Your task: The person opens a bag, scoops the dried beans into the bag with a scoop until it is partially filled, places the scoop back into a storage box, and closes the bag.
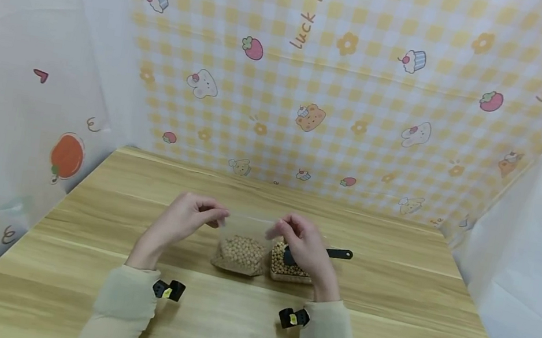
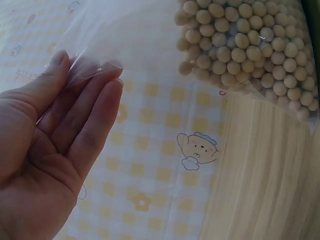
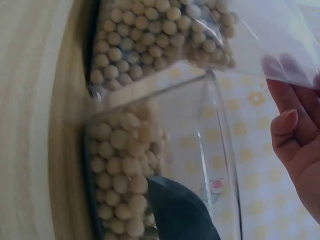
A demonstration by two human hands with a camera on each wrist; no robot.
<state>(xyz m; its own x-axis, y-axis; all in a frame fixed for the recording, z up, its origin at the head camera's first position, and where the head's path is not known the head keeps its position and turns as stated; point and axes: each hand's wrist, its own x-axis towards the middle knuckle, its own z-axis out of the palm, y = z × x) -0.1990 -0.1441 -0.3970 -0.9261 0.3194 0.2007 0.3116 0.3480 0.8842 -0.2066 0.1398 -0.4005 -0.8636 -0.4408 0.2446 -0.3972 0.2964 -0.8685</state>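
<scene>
A clear plastic bag (image 1: 247, 230) stands upright on the table, its lower part filled with round beige soybeans (image 1: 241, 253). My left hand (image 1: 198, 215) pinches the bag's upper left corner; the left wrist view shows the thumb in front of the film and fingers behind it. My right hand (image 1: 299, 240) pinches the upper right corner, with fingertips showing through the film in the right wrist view. Beneath my right hand sits a clear box (image 1: 288, 278) of the same beans. A black scoop (image 3: 180, 207) rests in it, its handle (image 1: 340, 254) jutting right. My right forearm hides part of the box.
The wood-grain table (image 1: 227, 320) extends around the bag and box. A yellow checked cloth (image 1: 305, 80) hangs behind it, and white sheets (image 1: 11, 112) hang at the sides. Each sleeve cuff carries a small black wrist camera (image 1: 168, 290).
</scene>
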